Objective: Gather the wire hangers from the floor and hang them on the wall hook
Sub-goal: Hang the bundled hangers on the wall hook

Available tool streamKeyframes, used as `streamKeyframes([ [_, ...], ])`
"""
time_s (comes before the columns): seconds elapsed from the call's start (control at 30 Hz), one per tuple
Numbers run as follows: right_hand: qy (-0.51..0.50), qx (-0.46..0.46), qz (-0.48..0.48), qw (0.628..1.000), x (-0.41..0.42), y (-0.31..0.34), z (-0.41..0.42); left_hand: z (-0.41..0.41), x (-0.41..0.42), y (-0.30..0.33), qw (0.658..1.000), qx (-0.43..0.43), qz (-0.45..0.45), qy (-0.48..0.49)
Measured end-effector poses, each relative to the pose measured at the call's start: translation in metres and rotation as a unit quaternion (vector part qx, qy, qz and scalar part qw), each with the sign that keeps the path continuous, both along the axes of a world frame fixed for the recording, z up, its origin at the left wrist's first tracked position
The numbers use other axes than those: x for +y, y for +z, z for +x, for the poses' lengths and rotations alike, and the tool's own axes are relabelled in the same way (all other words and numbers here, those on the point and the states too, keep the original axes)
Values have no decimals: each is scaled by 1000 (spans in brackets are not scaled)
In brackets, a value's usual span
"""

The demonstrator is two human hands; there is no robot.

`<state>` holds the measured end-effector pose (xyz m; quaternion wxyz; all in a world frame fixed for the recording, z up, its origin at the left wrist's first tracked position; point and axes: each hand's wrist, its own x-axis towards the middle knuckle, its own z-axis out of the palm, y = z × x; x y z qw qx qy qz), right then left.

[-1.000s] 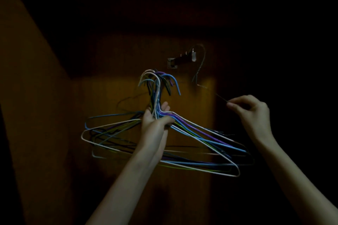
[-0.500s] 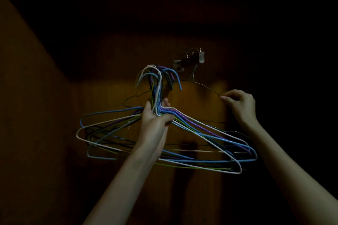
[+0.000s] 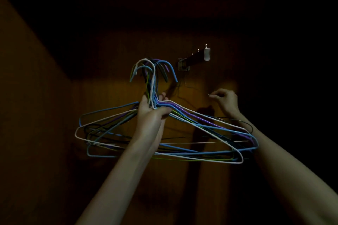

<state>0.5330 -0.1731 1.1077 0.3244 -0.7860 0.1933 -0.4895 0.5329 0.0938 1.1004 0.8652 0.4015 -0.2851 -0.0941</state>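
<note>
My left hand grips a bundle of wire hangers by their necks, in blue, white, purple, green and black. Their hooks stand up just left of the wall hook. That hook is a dark bar with small pegs, fixed on a wall plate, its pale tip pointing toward me. A thin dark wire hanger hangs faintly seen below the bar near the plate. My right hand is raised to the right of it, fingers curled, and pinches its thin wire shoulder.
An orange-brown wall fills the back, lit only in a band behind the hangers. A side wall closes in on the left. Everything above and to the right is too dark to make out.
The dark hanger's hook has slid along the bar from its tip toward the wall plate. My right hand followed, still pinching the wire. My left hand kept the bundle steady.
</note>
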Motion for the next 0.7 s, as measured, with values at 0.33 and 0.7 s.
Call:
streamKeyframes([
  [0.33, 30, 77, 3, 997, 3, -2, -4, 1, 2, -6, 1000, 9, 12, 1],
  [0.7, 195, 121, -93, 969, 98, -8, -94, -18, 16, -24, 999, 29, 22, -14],
])
